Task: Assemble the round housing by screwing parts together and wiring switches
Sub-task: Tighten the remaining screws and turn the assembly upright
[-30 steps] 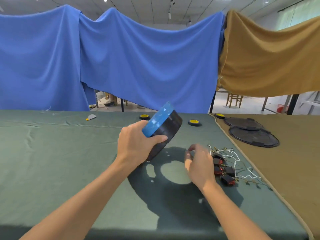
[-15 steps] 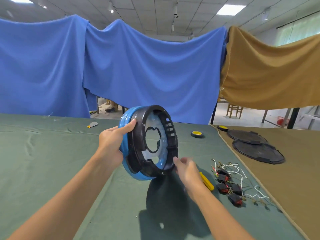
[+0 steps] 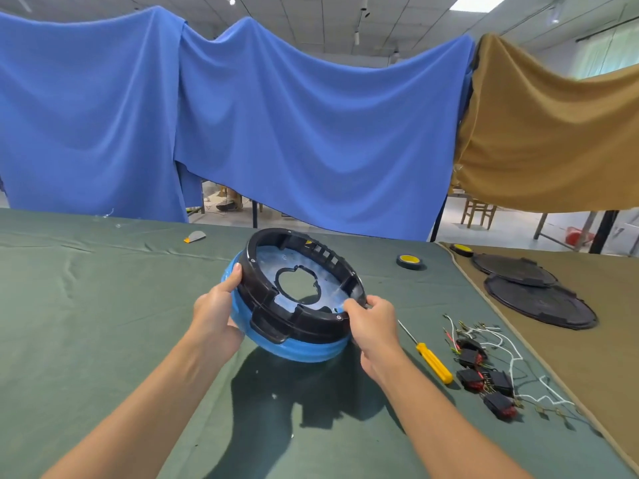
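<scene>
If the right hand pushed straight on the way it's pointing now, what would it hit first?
The round housing: the right hand grips its black rim at the near right side, pointing up and left, so it would press straight into that rim.

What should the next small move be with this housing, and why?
Probably set the housing open side up on the table. The left hand and right hand both grip its rim in the air, leaving none free for the screwdriver or switches nearby.

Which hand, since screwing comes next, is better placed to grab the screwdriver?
Probably right. The right hand grips the housing rim just beside the yellow screwdriver; the left hand holds the opposite side.
</scene>
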{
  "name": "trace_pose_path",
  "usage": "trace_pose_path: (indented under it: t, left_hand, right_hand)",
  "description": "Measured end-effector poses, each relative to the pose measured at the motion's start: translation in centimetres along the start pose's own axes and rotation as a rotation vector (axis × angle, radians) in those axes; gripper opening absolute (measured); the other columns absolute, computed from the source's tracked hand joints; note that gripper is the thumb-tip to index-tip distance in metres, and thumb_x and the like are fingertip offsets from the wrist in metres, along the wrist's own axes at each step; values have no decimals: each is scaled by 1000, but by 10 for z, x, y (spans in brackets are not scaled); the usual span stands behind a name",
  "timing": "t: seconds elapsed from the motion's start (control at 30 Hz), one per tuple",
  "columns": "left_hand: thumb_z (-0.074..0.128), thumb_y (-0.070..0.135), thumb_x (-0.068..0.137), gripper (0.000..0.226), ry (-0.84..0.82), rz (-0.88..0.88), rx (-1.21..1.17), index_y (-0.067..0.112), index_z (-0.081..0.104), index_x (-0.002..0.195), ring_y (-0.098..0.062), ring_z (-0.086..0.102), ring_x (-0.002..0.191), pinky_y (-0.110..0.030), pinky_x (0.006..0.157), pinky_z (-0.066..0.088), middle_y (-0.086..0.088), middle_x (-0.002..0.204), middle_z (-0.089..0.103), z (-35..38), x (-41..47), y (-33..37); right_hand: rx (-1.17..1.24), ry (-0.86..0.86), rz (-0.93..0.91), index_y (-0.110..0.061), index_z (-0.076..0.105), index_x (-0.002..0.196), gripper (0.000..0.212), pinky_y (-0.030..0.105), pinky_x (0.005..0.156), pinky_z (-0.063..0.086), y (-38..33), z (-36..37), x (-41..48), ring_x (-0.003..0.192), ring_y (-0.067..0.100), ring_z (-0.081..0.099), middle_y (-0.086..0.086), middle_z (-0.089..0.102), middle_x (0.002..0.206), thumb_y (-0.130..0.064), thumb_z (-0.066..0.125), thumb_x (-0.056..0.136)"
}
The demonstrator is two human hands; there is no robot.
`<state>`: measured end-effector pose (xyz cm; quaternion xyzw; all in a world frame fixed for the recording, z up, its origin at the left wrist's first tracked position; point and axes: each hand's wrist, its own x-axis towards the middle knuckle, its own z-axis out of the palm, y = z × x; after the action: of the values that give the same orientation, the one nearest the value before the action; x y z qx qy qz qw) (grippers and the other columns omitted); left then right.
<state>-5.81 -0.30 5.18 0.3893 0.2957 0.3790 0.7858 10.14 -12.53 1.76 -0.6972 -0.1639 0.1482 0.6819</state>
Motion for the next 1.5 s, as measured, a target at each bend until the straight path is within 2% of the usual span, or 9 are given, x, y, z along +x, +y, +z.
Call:
trace_pose_path:
  t: [0.3, 0.4, 0.53, 0.77, 0.9, 1.1, 1.2, 1.33, 1.5]
  left_hand:
    - [84, 50, 69, 79, 156, 45, 115, -3, 59, 122, -37, 69, 103, -51, 94, 54, -22, 117, 69, 5, 14, -24]
    - [68, 51, 82, 64, 232, 22, 284, 3, 57, 123, -34, 63, 102, -41, 82, 51, -21, 125, 63, 4, 24, -30]
    - [50, 42, 94, 42, 237, 112, 601, 24, 56, 132, -29, 43, 135, -51, 111, 37, -9, 141, 52, 1, 27, -38]
    - [49, 27, 101, 15, 122, 144, 542, 26, 64, 101, -26, 65, 103, -50, 100, 49, -3, 108, 69, -1, 35, -32]
    - [48, 27, 100, 34, 102, 188, 662, 19, 54, 133, -28, 57, 118, -50, 105, 44, -3, 124, 62, 2, 39, -33]
    - [53, 40, 91, 27, 330, 321, 994, 19, 55, 108, -25, 54, 91, -35, 79, 39, 1, 92, 57, -6, 35, -26]
    - [51, 41, 90, 27, 419, 348, 1266, 20, 58, 104, -28, 50, 88, -36, 77, 37, -4, 95, 60, -6, 32, -17]
    - [60, 31, 94, 53, 118, 396, 1179, 12, 45, 140, -25, 50, 123, -36, 97, 39, -8, 140, 53, -1, 40, -17]
    - [63, 34, 90, 47, 106, 425, 1126, 21, 52, 133, -20, 52, 106, -31, 85, 37, 2, 120, 60, 10, 41, -15]
  right_hand:
    - [-220, 63, -42, -21, 59, 84, 10, 33, 61, 48, -6, -5, -10, 79, 18, 62, -2, 68, 83, -26, 61, 75]
    - [-307, 61, -24, -24, 50, 85, 17, 39, 73, 52, -10, -7, -9, 85, 18, 59, -4, 63, 90, -31, 62, 76]
    - [-474, 27, -17, -28, 38, 106, 35, 42, 83, 50, -8, -4, -13, 103, 22, 52, -2, 51, 111, -40, 59, 80]
    - [-501, 12, 41, -21, 35, 132, 59, 45, 97, 45, -10, -6, -17, 122, 26, 41, 5, 40, 134, -44, 59, 83]
    - [-428, 46, 81, -23, 39, 126, 55, 46, 91, 50, 0, 1, -21, 112, 24, 50, 2, 50, 122, -44, 60, 80]
    - [-129, -100, 49, -17, 68, 100, 17, 33, 75, 54, -14, -22, 4, 86, 19, 67, 1, 73, 94, -15, 65, 84]
    - [-255, -97, 5, -9, 58, 127, 41, 31, 89, 46, -23, -31, 13, 108, 22, 59, 3, 62, 120, -26, 65, 91]
    - [-563, -28, -36, -19, 41, 133, 64, 41, 94, 46, -21, -17, -5, 117, 27, 51, 3, 53, 130, -55, 61, 84]
    - [-435, -125, -64, -20, 22, 152, 80, 41, 105, 43, -15, -18, -3, 128, 23, 46, 2, 43, 148, -24, 70, 87]
